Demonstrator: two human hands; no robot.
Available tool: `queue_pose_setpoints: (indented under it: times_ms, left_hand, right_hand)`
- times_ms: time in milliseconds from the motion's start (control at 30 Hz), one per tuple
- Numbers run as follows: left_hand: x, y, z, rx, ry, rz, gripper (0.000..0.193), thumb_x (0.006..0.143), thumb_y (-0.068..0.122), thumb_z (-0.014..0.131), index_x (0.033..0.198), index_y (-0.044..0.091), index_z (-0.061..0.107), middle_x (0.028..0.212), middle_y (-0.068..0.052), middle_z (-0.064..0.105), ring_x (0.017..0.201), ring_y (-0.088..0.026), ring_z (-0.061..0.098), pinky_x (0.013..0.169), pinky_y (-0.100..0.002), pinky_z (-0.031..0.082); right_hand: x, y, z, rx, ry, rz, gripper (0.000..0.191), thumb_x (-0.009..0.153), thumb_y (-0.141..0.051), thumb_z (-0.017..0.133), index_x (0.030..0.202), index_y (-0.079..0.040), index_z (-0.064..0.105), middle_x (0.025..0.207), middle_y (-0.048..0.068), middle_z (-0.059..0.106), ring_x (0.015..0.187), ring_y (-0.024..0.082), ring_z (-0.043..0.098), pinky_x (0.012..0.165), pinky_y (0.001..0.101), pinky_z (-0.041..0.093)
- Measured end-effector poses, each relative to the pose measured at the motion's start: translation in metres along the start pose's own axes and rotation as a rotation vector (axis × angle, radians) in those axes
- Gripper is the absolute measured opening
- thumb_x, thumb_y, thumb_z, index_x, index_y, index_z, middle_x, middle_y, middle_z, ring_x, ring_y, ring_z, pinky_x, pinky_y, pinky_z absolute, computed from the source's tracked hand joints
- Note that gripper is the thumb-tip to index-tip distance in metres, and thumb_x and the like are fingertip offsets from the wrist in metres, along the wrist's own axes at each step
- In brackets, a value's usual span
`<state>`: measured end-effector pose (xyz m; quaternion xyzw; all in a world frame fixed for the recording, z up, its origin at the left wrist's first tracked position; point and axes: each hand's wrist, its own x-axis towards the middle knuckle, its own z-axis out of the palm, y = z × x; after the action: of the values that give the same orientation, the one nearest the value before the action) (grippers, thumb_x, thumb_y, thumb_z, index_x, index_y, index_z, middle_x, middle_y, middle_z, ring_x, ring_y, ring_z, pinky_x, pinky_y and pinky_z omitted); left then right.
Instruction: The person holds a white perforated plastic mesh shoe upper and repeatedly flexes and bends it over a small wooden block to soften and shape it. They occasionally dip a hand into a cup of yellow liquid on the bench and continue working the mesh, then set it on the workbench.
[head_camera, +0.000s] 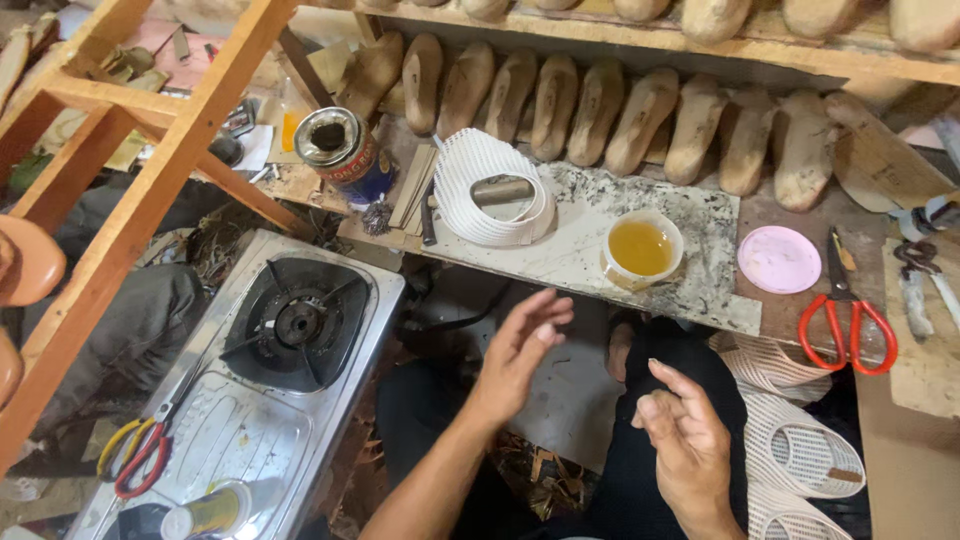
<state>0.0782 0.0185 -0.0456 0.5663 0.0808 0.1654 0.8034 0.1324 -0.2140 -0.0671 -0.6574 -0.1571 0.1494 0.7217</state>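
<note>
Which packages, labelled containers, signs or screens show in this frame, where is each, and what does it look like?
Round tin can: back left of the workbench, open dark top, red and blue label band.
Small bottle: front of the gas stove, pale cap, yellow body.
No signs or screens show.
Both hands, left hand and right hand, are empty.

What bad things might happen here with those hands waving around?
The left hand is just below the open cup of yellow liquid near the slab's edge; a bump might spill it. The scissors lie near the right hand and might cut a careless reach. The open can might tip too.
</note>
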Motion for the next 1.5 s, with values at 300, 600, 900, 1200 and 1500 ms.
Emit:
queue_pose_setpoints:
  times_ms: [300,600,900,1200,1500]
  left_hand:
    - [0.080,0.024,-0.023,0.733,0.131,0.041,0.073,0.096,0.028,0.067,0.156,0.005,0.033,0.128,-0.015,0.067,0.104,-0.027,0.072,0.090,-0.039,0.056]
    - [0.102,0.038,-0.035,0.932,0.216,0.102,0.054,0.093,0.024,0.066,0.144,0.010,0.053,0.112,-0.017,0.072,0.085,-0.028,0.074,0.079,-0.042,0.057]
    - [0.066,0.015,-0.050,-0.025,0.482,0.012,0.016,0.096,0.006,0.069,0.097,-0.001,0.055,0.098,-0.014,0.070,0.086,-0.017,0.071,0.069,-0.033,0.062]
    - [0.042,0.012,-0.044,-0.202,0.443,-0.111,0.031,0.092,0.002,0.065,0.121,0.002,0.053,0.114,-0.012,0.072,0.092,-0.016,0.070,0.068,-0.030,0.059]
    - [0.037,0.011,-0.042,-0.216,0.420,-0.105,0.035,0.093,0.003,0.065,0.125,0.003,0.052,0.113,-0.011,0.071,0.093,-0.016,0.069,0.070,-0.029,0.057]
  right_hand:
    - [0.002,-0.002,-0.005,0.185,-0.100,-0.030,0.055,0.100,-0.015,0.058,0.150,0.004,0.045,0.075,0.000,0.054,0.071,0.010,0.052,0.081,0.0346,0.055]
    - [0.004,0.010,-0.010,0.070,-0.074,0.098,0.046,0.098,-0.012,0.061,0.141,0.004,0.058,0.074,0.002,0.056,0.071,0.011,0.054,0.078,0.0339,0.054]
    - [0.005,0.028,-0.016,0.001,-0.065,0.196,0.043,0.094,-0.010,0.064,0.136,0.002,0.064,0.074,0.003,0.060,0.069,0.012,0.056,0.075,0.0323,0.055]
    - [0.015,0.021,-0.001,-0.095,-0.164,0.183,0.045,0.092,-0.009,0.067,0.136,-0.002,0.064,0.077,0.001,0.060,0.071,0.009,0.058,0.071,0.0256,0.052]
    - [0.033,-0.007,0.012,-0.235,-0.171,0.065,0.052,0.094,-0.016,0.067,0.143,-0.001,0.056,0.087,0.004,0.065,0.080,0.010,0.063,0.074,0.0252,0.053]
